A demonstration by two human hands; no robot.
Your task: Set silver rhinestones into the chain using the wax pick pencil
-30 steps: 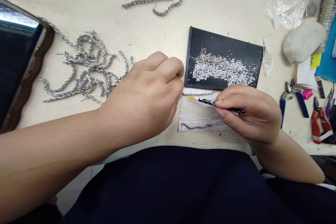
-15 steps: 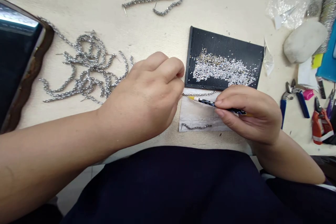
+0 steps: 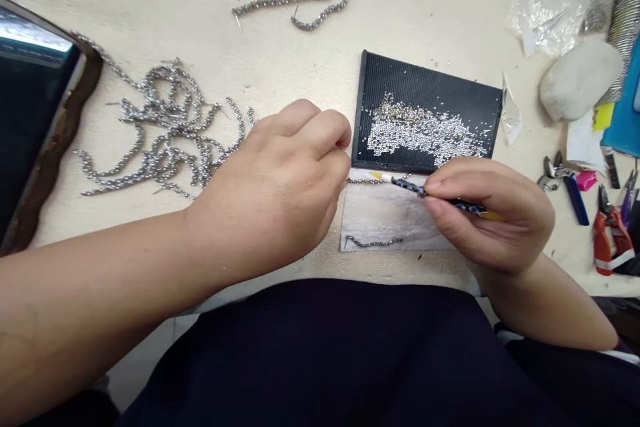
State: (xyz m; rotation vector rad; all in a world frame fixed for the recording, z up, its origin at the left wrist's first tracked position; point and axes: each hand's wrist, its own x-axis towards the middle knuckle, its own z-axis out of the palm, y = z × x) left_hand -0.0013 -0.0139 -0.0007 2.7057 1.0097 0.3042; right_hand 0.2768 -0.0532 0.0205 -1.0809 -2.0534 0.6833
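Beaded silver chain (image 3: 373,181) lies along a white card's (image 3: 385,217) top edge, at 12 o'clock from the curled left hand's (image 3: 270,187) right.

Right fingertips (image 3: 434,193) pinch a slim blue-and-black pick (image 3: 410,187) firmly, its yellow tip held at the chain, apparently for fine control. Left fingers sit at the chain's end; their hold is hidden. Ribbed black tray (image 3: 385,73) of loose silver beads (image 3: 420,130) waits within reach, at 12 o'clock.
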